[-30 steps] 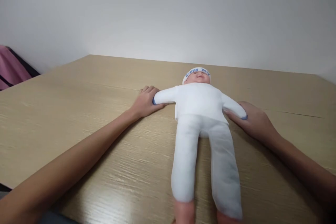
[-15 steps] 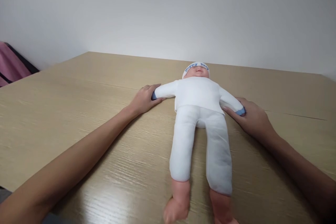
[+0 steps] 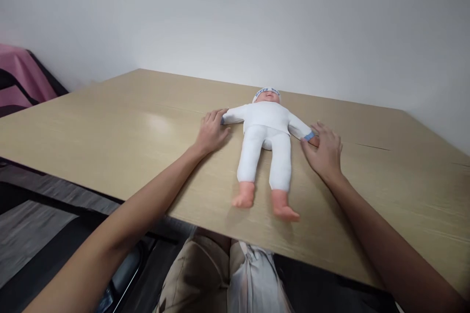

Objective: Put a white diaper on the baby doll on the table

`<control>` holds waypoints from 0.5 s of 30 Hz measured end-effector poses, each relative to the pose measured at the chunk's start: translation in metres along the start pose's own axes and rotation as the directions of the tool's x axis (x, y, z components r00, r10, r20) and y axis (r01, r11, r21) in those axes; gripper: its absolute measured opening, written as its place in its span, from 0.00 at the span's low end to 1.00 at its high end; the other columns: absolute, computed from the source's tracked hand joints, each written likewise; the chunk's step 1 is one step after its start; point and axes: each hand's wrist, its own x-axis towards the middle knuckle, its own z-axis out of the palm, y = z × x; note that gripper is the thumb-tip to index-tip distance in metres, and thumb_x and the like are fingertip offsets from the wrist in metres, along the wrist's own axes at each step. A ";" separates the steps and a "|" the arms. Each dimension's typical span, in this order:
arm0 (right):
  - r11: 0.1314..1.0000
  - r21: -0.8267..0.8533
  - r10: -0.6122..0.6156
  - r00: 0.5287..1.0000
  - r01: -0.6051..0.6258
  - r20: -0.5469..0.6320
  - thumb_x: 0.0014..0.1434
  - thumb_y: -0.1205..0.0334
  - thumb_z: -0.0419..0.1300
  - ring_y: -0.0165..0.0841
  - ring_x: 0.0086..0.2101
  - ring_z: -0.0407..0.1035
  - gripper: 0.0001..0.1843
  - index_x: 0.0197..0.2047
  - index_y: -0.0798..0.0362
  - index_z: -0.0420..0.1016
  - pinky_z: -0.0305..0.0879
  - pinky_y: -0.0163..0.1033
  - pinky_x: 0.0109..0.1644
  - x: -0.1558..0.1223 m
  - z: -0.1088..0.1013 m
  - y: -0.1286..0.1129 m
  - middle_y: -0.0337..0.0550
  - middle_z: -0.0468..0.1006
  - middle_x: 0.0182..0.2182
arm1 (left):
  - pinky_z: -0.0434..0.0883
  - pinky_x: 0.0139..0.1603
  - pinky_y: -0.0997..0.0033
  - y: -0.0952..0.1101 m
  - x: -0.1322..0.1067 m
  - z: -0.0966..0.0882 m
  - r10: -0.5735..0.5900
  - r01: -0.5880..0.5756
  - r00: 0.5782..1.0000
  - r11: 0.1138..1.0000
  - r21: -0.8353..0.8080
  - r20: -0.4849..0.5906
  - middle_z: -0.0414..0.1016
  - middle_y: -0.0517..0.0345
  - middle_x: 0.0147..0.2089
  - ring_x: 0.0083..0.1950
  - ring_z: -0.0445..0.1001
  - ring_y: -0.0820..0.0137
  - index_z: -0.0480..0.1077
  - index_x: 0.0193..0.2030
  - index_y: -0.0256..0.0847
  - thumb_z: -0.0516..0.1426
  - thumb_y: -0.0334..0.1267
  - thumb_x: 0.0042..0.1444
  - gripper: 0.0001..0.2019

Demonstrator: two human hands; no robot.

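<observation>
A baby doll lies on its back on the table, its head toward the wall and its bare feet toward me. It wears a white top, white trousers and a headband with blue lettering. Both its arms are stretched out sideways. My left hand rests at the doll's blue cuff on the left, thumb and fingers apart, hiding the doll's hand there. Beside the other cuff, my right hand has its fingers spread, and the doll's small hand shows between thumb and fingers.
A plain wall stands behind the table. Pink and black fabric is at the far left. Below the table's front edge are my legs in tan trousers, a whitish translucent bag or cloth and a black chair part.
My view has drawn back, so the table's front edge and my lap now show. Both hands have loosened from the doll's forearms, with fingers spread. The doll lies in the same pose.
</observation>
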 end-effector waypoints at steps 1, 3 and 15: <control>1.000 0.009 0.009 0.999 -0.008 -0.049 0.71 0.47 0.58 0.56 0.68 0.68 0.29 0.68 0.54 0.75 0.61 0.67 0.74 -0.006 -0.007 -0.011 0.60 0.76 0.70 | 0.67 0.71 0.45 0.015 -0.007 -0.009 0.012 -0.014 0.999 0.999 -0.048 -0.042 0.77 0.41 0.66 0.67 0.72 0.49 0.67 0.72 0.41 0.60 0.41 0.68 0.27; 0.996 0.088 0.020 0.994 -0.010 -0.109 0.72 0.50 0.58 0.53 0.66 0.71 0.26 0.68 0.52 0.74 0.64 0.65 0.73 -0.024 -0.030 -0.042 0.59 0.78 0.68 | 0.70 0.66 0.50 0.053 -0.029 -0.030 0.004 -0.033 0.985 0.985 -0.168 -0.174 0.79 0.47 0.57 0.58 0.75 0.56 0.71 0.66 0.43 0.60 0.41 0.71 0.19; 0.905 0.401 -0.155 0.988 0.140 0.007 0.69 0.64 0.63 0.45 0.40 0.82 0.09 0.51 0.43 0.79 0.80 0.54 0.47 -0.290 -0.157 -0.165 0.46 0.86 0.39 | 0.74 0.52 0.58 0.220 -0.309 -0.088 -0.039 0.254 0.915 0.829 -0.499 0.401 0.83 0.56 0.37 0.40 0.79 0.59 0.80 0.50 0.51 0.59 0.43 0.70 0.09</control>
